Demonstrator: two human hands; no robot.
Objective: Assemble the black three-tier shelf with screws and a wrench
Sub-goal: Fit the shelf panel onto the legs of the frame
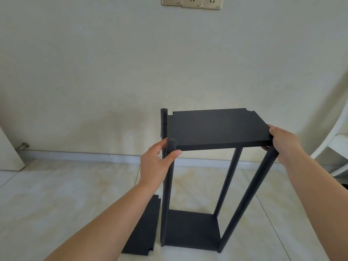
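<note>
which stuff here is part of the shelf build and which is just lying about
Part of the job:
- top board, gripped by the right hand
- front-left post, gripped by the left hand
- bottom board
- spare board on the floor

Just there:
- white chair
- wall sockets

Wall sockets (191,1), white chair (337,140)

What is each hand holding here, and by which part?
Left hand grips the near-left post near its top. Right hand holds the top shelf board at its near-right corner.

Matt black shelf (216,127) (smooth-looking); glossy marbled floor tiles (56,194).
</note>
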